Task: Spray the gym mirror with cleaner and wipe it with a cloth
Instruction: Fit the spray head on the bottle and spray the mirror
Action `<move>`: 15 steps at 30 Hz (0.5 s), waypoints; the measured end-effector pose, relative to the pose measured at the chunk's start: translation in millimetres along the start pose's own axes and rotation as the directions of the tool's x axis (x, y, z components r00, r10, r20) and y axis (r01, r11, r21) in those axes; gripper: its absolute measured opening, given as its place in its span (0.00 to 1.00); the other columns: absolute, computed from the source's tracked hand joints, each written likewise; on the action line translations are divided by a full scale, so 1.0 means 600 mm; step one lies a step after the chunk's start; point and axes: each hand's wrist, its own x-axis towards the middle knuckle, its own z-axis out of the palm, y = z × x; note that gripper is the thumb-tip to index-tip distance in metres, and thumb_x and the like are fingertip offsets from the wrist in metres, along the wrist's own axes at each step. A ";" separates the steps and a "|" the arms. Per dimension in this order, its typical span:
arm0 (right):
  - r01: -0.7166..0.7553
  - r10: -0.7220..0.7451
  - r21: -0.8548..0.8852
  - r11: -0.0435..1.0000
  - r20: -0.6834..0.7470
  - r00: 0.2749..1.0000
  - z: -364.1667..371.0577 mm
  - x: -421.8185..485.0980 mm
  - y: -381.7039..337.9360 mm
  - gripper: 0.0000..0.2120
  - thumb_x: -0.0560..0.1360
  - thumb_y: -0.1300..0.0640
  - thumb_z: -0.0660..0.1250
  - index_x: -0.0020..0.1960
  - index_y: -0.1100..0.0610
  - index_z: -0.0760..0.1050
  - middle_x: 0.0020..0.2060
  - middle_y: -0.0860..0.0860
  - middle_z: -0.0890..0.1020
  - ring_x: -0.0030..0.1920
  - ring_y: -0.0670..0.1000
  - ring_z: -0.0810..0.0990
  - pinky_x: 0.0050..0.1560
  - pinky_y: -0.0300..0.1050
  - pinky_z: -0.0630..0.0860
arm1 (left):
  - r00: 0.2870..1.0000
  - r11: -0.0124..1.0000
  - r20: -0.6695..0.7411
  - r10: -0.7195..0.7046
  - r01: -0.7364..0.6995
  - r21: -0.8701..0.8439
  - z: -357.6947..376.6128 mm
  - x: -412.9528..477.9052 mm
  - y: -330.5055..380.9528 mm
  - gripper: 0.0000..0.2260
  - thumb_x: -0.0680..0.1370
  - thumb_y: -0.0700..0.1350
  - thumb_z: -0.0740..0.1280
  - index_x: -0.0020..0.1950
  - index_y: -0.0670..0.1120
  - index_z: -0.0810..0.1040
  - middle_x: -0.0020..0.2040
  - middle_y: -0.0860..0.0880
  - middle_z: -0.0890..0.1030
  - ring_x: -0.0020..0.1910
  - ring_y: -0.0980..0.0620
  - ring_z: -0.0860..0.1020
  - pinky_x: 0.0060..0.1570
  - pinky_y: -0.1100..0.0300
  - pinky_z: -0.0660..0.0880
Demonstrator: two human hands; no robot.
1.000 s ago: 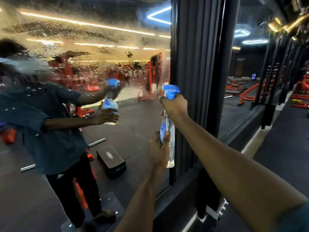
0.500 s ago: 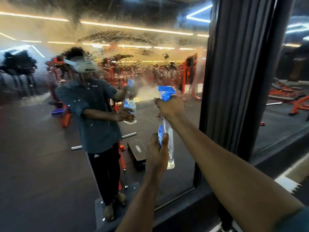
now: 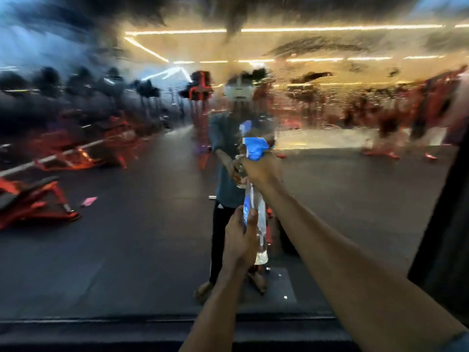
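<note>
The gym mirror (image 3: 342,189) filled nearly the whole view, heavily smeared by blur, with its upper part speckled and streaked with droplets. In it showed a dark floor, red and black exercise machines ranged along the left and far right, and long warm ceiling light strips across the top. A dark frame post (image 3: 449,224) bounded the mirror on the right, and a dark ledge (image 3: 101,329) ran along its lower edge.

Straight ahead stood the reflection of the person (image 3: 223,179), in a blue-grey shirt and dark trousers, with a pale head-worn device, both arms brought together at the chest.

Both bare forearms reached forward from the lower right and lower middle, meeting at the spray bottle (image 3: 256,212), which was held upright in front of the mirror's centre, just before the reflected figure. The bottle was clear, with a blue label on its body and a blue spray head at the top.

The right hand (image 3: 262,170) gripped the neck of the bottle just under the blue head, its fingers clenched around it; whether one pressed the trigger could not be told through the blur. The left hand (image 3: 241,237) held the lower body of the bottle, its thumb laid up along the label and its fingers wrapped round the far side.
</note>
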 end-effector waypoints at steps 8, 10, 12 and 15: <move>0.040 -0.047 0.050 0.998 0.145 0.988 0.296 -0.109 -0.073 0.12 0.76 0.49 0.76 0.42 0.57 0.80 0.32 0.51 0.84 0.25 0.48 0.83 0.32 0.41 0.82 | 0.989 0.998 -0.150 0.004 0.005 0.060 -0.299 0.015 -0.067 0.28 0.76 0.73 0.57 0.47 0.50 0.79 0.37 0.51 0.80 0.36 0.58 0.78 0.42 0.48 0.79; 0.059 -0.070 0.076 0.995 0.150 0.986 0.387 -0.141 -0.088 0.13 0.76 0.50 0.75 0.44 0.60 0.82 0.33 0.53 0.85 0.25 0.49 0.83 0.33 0.43 0.84 | 0.987 0.997 -0.160 0.024 -0.012 0.078 -0.393 0.026 -0.103 0.27 0.76 0.75 0.58 0.47 0.52 0.80 0.39 0.56 0.81 0.40 0.57 0.80 0.45 0.44 0.82; 0.051 -0.069 0.121 0.991 0.153 0.986 0.470 -0.174 -0.114 0.11 0.75 0.52 0.75 0.45 0.61 0.83 0.34 0.55 0.86 0.28 0.54 0.85 0.38 0.50 0.86 | 0.984 0.993 -0.170 0.047 -0.028 0.113 -0.484 0.035 -0.126 0.26 0.77 0.75 0.58 0.48 0.54 0.80 0.42 0.54 0.82 0.43 0.53 0.82 0.47 0.42 0.82; 0.048 -0.075 0.143 0.989 0.192 0.979 0.595 -0.223 -0.166 0.14 0.76 0.53 0.75 0.44 0.65 0.80 0.30 0.53 0.82 0.24 0.47 0.80 0.28 0.34 0.77 | 0.971 0.983 -0.218 0.104 -0.067 0.172 -0.630 0.045 -0.130 0.22 0.77 0.72 0.57 0.43 0.54 0.76 0.39 0.54 0.79 0.39 0.59 0.78 0.42 0.59 0.75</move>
